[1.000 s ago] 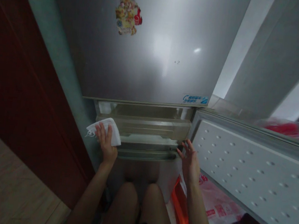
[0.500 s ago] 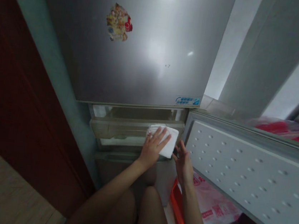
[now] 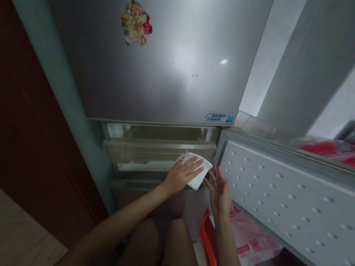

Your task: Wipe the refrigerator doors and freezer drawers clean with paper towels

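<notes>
A folded white cloth (image 3: 198, 177), possibly paper, is in my left hand (image 3: 180, 177), whose fingers lie across its top face; the thumb is hidden. It is held in front of the open lower part of the fridge, tilted down toward the right. Just right of its edge, my right hand (image 3: 221, 194) is open with fingers spread and raised, holding nothing. Behind the cloth is a pulled-out clear drawer (image 3: 137, 150). A lower drawer (image 3: 139, 185) sits beneath it, above my knees.
The fridge's closed upper door (image 3: 172, 64) rises in front. Its lower door (image 3: 275, 199) stands swung open to the right. An orange basket (image 3: 210, 256) and a printed plastic bag (image 3: 248, 239) are on the floor below that door. A dark red door panel (image 3: 38, 113) borders the left.
The white cloth has tilted and turned, its right corner now lower, with my left hand farther over it. My right hand's fingers have spread and risen. The view has shifted slightly.
</notes>
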{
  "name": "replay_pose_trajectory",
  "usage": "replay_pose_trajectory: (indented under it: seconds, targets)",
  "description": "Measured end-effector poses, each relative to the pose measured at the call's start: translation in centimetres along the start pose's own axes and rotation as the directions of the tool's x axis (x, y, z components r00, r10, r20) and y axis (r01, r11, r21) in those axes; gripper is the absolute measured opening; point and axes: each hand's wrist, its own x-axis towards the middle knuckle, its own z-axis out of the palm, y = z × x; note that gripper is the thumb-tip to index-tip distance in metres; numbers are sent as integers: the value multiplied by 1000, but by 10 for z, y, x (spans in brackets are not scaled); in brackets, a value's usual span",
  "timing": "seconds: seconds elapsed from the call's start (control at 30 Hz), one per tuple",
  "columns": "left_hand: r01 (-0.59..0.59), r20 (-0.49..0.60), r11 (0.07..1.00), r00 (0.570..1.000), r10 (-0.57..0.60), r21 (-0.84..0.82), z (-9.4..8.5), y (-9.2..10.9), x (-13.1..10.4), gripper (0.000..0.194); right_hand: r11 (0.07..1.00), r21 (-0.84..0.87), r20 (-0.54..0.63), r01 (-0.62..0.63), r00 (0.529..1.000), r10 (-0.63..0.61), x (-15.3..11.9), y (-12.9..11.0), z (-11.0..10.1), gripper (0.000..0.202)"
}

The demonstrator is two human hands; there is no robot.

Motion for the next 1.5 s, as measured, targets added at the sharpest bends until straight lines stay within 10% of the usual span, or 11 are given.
replay_pose_trajectory:
  seconds: [0.27, 0.5, 0.73, 1.23, 1.5]
  targets:
    - [281, -133, 959, 950, -282, -24, -39, -42, -72, 55, 996, -62, 22, 57, 998, -56, -5, 0, 13, 46]
    - [533, -360, 840, 768, -529, -99, -67, -102, -157, 67, 990, -118, 85, 83, 994, -73, -8, -2, 21, 46]
    - [652, -401, 750, 660, -635, -115, -50, -89, -142, 65, 987, -138, 75, 80, 995, -70, -8, 0, 19, 47]
    - [277, -36, 952, 958, -284, -130, 4, 16, 18, 54, 999, -47, 95, 7, 995, -2, -7, 1, 18, 50]
    - [176, -59, 977, 981, -184, -121, 4, 23, 42, 42, 995, 97, 91, -18, 996, 9, -5, 0, 20, 50]
